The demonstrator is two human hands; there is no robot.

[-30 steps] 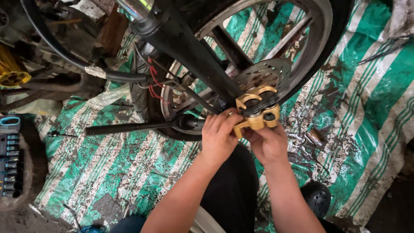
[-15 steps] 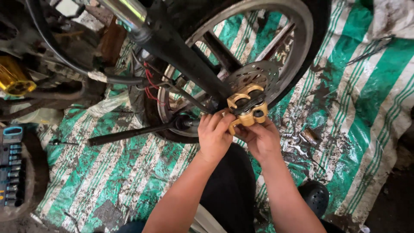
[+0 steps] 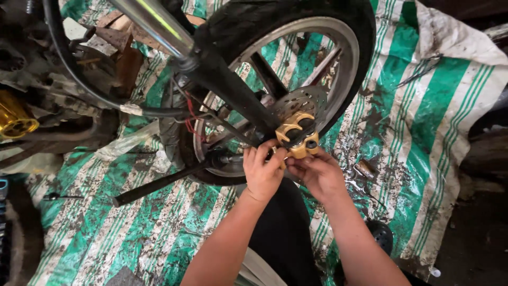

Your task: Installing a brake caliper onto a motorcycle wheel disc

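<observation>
Gold brake caliper (image 3: 297,136): sits just above the fingertips of both hands, against the perforated brake disc (image 3: 306,100) of the motorcycle wheel (image 3: 317,37). Left hand (image 3: 263,172): fingers curled, tips pressed to the caliper's lower left edge. Right hand (image 3: 319,173): fingers bent, pinching the caliper's underside. Black fork leg (image 3: 233,90): slants up-left from the fingers. Green-and-white striped tarp (image 3: 423,106): lies beneath, dirty.

Green-and-white striped tarp (image 3: 434,122), grimy and oil-stained, spread across the ground. Dark bare floor (image 3: 476,238) past its right edge. Rusty metal clutter and wood scraps (image 3: 114,50) heaped at upper left, beside a gold-coloured part (image 3: 15,119). Daylight, soft and even.
</observation>
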